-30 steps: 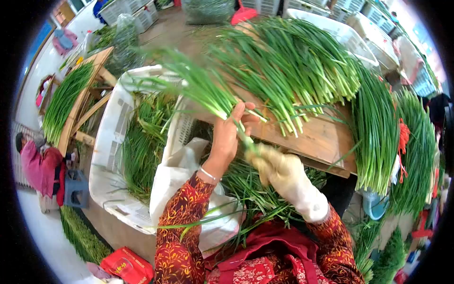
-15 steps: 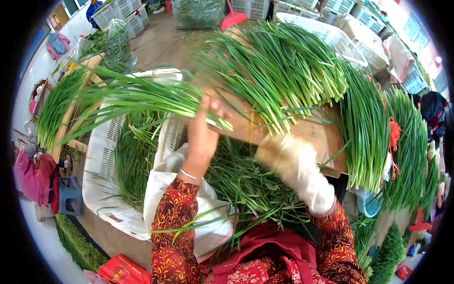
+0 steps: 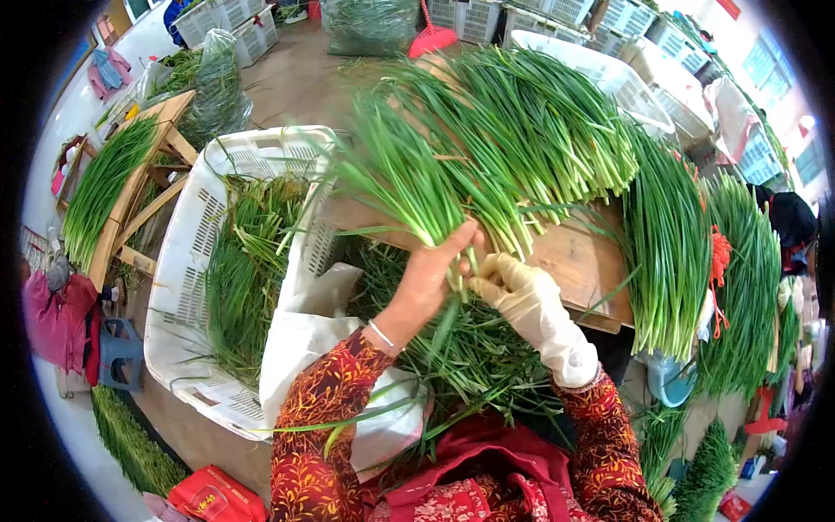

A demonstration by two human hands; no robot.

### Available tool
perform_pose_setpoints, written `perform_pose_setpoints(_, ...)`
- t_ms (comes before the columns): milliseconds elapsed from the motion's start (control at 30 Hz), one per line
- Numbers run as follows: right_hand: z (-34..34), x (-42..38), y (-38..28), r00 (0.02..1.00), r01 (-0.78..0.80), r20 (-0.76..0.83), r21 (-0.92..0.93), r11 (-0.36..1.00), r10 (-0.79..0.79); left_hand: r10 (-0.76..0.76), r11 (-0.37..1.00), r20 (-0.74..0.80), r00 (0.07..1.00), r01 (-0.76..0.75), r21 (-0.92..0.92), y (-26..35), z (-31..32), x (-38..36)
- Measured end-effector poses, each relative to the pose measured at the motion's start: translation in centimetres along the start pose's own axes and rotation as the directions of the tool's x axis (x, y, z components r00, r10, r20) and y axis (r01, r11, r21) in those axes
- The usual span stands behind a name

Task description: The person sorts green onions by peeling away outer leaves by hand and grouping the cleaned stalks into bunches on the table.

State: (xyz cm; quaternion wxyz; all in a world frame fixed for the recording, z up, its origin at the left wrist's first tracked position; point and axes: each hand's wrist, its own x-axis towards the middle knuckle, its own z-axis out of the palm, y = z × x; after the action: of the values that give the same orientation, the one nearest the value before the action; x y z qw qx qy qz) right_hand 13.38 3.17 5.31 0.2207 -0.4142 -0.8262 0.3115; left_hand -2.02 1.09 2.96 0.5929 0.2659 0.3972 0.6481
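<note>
My bare left hand (image 3: 433, 271) is closed around a bunch of garlic chives (image 3: 404, 187), near the pale stem ends. The leaves fan up and to the left, their tips blurred. My right hand (image 3: 519, 291), in a cream glove, pinches at the cut ends just below the left fingers. Behind both hands, more garlic chives (image 3: 539, 130) lie in a thick row on a wooden board (image 3: 574, 274). Loose green leaves (image 3: 470, 357) are heaped below my hands, over my lap.
To the left stands a white plastic crate (image 3: 187, 291) with leaves in it, a white sack (image 3: 300, 344) beside it. Tied bundles (image 3: 665, 252) hang over the board's right end, near red ties (image 3: 720, 261). A wooden rack (image 3: 139, 200), blue stool (image 3: 120, 352) and blue basin (image 3: 670, 380) stand around.
My left hand has swung right and down, turning the bunch from nearly level to upright-leaning. My right hand has come in to the stem ends.
</note>
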Motion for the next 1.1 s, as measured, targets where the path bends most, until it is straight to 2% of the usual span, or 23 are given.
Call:
perform_pose_setpoints(33, -0.3, 0.0, 0.4, 1.0, -0.003, 0.003, 0.002, 1.0, 0.003, 0.055, 0.997, -0.011, 0.998, -0.054, 0.054, 1.1, 0.2, -0.3)
perform_pose_setpoints(67, -0.7, 0.4, 0.8, 0.997, -0.022, -0.076, -0.014, 1.0, 0.02, 0.248, 0.953, -0.009, 0.969, -0.243, 0.179, 0.5, -1.3, 0.9)
perform_pose_setpoints(100, -1.1, 1.0, 1.0, 0.987, -0.04, -0.154, -0.028, 0.999, 0.035, 0.252, 0.953, -0.138, 0.958, -0.221, 0.207, 1.1, -1.4, 0.9)
perform_pose_setpoints(133, -1.4, 1.8, 1.0, 0.978, -0.059, -0.21, -0.241, 0.969, 0.007, 0.211, 0.977, -0.137, 0.968, -0.202, 0.073, 1.1, -1.9, 1.2)
perform_pose_setpoints(167, -1.3, 2.2, 1.9, 0.978, -0.058, -0.21, -0.24, 0.969, 0.007, 0.17, 0.982, -0.13, 0.977, -0.179, -0.063, 0.9, -2.4, 1.4)
perform_pose_setpoints(233, -0.8, 2.9, 4.1, 0.968, -0.023, -0.228, -0.504, 0.863, -0.107, 0.079, 0.977, -0.03, 0.996, -0.084, -0.195, 0.3, -2.3, 1.4)
perform_pose_setpoints(300, -1.2, 3.3, 3.9, 0.976, -0.039, -0.202, -0.523, 0.851, -0.079, 0.043, 0.973, 0.018, 0.999, -0.038, -0.229, -0.7, -1.8, 1.2)
perform_pose_setpoints(400, -3.2, 3.3, 1.9, 0.948, -0.295, -0.147, -0.083, 0.952, 0.281, -0.03, 0.954, 0.056, 0.998, 0.045, -0.298, -1.0, -1.2, 0.7)
perform_pose_setpoints(433, -3.7, 3.2, 1.4, 0.947, -0.252, -0.203, 0.019, 0.968, 0.251, -0.061, 0.955, 0.045, 0.997, 0.071, -0.288, -0.8, -1.1, 0.6)
perform_pose_setpoints(500, -3.8, 3.0, 1.6, 0.959, -0.13, -0.177, 0.416, 0.9, 0.22, -0.088, 0.955, 0.03, 0.996, 0.092, -0.281, -0.4, -0.6, 0.4)
perform_pose_setpoints(567, -2.2, 2.2, 0.8, 0.97, -0.167, -0.074, 0.49, 0.856, 0.232, -0.117, 0.958, 0.049, 0.992, 0.125, -0.258, -0.2, 0.1, 0.0)
perform_pose_setpoints(600, -1.6, 1.7, 0.1, 0.985, -0.104, -0.098, 0.304, 0.947, 0.14, -0.085, 0.962, 0.111, 0.99, 0.11, -0.251, -0.8, -0.2, 0.1)
perform_pose_setpoints(633, -0.6, 1.4, 0.2, 0.989, -0.108, -0.073, 0.254, 0.961, 0.13, -0.089, 0.962, 0.115, 0.989, 0.115, -0.248, -1.2, -0.6, 0.4)
perform_pose_setpoints(700, 0.1, 1.2, 0.9, 0.993, -0.115, 0.013, 0.269, 0.956, 0.115, -0.146, 0.959, 0.155, 0.977, 0.178, -0.221, -1.6, -1.7, 0.8)
perform_pose_setpoints(767, 0.1, 1.3, 0.8, 0.994, -0.104, 0.004, 0.227, 0.968, 0.106, -0.119, 0.953, 0.146, 0.982, 0.154, -0.262, -1.9, -2.0, 0.9)
perform_pose_setpoints(833, 0.0, 1.4, 0.3, 0.995, -0.093, -0.008, 0.183, 0.979, 0.096, -0.127, 0.971, 0.174, 0.977, 0.158, -0.178, -1.2, -1.6, 0.3)
perform_pose_setpoints(900, 0.0, 1.3, -0.6, 0.996, 0.004, -0.087, 0.024, 1.0, -0.001, -0.123, 0.973, 0.158, 0.98, 0.15, -0.178, -1.4, -1.7, 0.4)
perform_pose_setpoints(933, 0.0, 1.4, -0.4, 0.996, 0.006, -0.085, 0.026, 1.0, -0.004, -0.132, 0.965, 0.182, 0.974, 0.168, -0.199, -1.4, -1.9, 0.6)
perform_pose_setpoints(1000, -0.1, 1.6, 0.5, 0.993, -0.12, 0.046, 0.247, 0.962, 0.112, -0.138, 0.959, 0.202, 0.969, 0.183, -0.219, -1.1, -2.0, 0.5)
perform_pose_setpoints(1033, 0.0, 1.6, 0.8, 0.993, -0.118, 0.048, 0.248, 0.961, 0.11, -0.135, 0.953, 0.18, 0.974, 0.177, -0.245, -0.7, -1.6, 0.1)
perform_pose_setpoints(1100, 0.1, 1.8, 1.4, 0.964, -0.266, 0.127, 0.524, 0.809, 0.235, -0.134, 0.947, 0.16, 0.978, 0.174, -0.269, -0.5, -1.3, -0.1)
